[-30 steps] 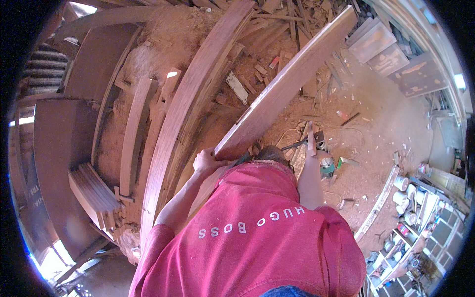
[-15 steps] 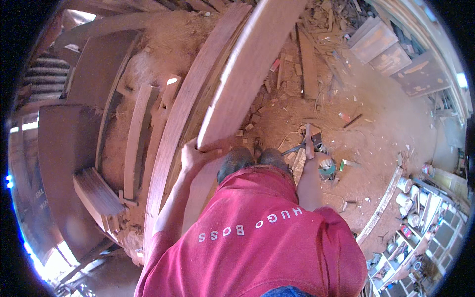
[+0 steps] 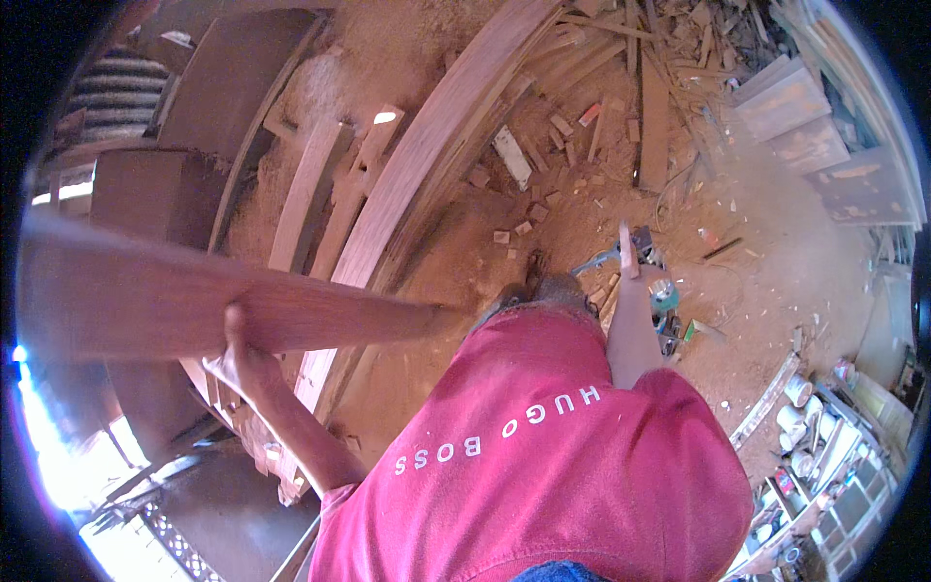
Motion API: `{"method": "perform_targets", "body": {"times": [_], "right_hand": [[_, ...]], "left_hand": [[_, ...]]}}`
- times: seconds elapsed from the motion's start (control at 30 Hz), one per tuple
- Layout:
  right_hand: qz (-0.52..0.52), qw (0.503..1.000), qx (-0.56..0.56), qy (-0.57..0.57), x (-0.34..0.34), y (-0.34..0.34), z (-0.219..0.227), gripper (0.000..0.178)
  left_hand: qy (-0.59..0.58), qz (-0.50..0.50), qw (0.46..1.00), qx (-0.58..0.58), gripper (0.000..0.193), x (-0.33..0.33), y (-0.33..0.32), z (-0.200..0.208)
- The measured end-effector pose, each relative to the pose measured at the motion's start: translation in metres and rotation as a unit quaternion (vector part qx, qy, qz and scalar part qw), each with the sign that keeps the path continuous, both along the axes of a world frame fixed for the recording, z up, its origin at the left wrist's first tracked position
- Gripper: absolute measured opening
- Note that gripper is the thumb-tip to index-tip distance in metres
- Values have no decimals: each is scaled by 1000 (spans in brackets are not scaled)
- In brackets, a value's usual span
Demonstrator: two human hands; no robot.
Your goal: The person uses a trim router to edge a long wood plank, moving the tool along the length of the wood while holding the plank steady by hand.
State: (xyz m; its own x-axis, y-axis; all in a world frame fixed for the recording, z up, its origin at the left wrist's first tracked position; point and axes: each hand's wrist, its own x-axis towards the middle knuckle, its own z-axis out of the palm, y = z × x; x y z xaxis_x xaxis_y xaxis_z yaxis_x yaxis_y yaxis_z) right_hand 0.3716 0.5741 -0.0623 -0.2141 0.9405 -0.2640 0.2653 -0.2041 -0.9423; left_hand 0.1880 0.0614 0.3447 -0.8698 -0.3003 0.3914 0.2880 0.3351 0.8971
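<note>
My left hand point(image 3: 242, 361) grips a wide brown wooden plank point(image 3: 184, 303), with the thumb over its face and the fingers at its lower edge. The plank lies across the left of the view, its far left end smeared by motion and its narrower-looking right end near my body. My right hand point(image 3: 628, 254) hangs out to the right, seen edge-on with fingers stretched out and nothing plainly in it. Below it on the ground, partly hidden by the arm, sits a greenish machine point(image 3: 663, 296).
A long reddish board point(image 3: 427, 145) runs beside me on the left, with shorter timbers point(image 3: 308, 194) beyond it. Wood offcuts point(image 3: 538, 210) litter the dusty floor. Panels point(image 3: 790, 112) lean at the far right; a shelf with cans point(image 3: 800, 427) stands at lower right.
The plank in my left hand has swung from pointing away ahead to lying crosswise on the left. My left hand has moved left with it; the view has shifted slightly.
</note>
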Motion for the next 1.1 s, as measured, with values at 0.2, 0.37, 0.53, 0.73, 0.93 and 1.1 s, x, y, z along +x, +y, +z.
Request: {"method": "perform_targets", "body": {"times": [0.2, 0.37, 0.53, 0.73, 0.93, 1.1], "right_hand": [[-16, 999, -25, 31, -24, -5, -2, 47], [-37, 996, -44, 67, -25, -9, 3, 47], [-56, 991, -58, 108, -41, 3, 10, 48], [-95, 980, -74, 161, -46, -36, 30, 49], [-143, 965, -82, 204, -51, -77, 45, 49], [-162, 958, -85, 223, -64, -125, 53, 50]], "left_hand": [[-43, 107, 951, 285, 80, 56, -64, 11], [21, 275, 925, 263, 90, 91, -82, 9], [9, 237, 913, 333, 98, 98, -142, -56], [1, 277, 850, 447, 94, 121, -259, -144], [-113, 316, 827, 451, 95, 118, -297, -230], [-237, 321, 780, 482, 85, 115, -332, -308]]}}
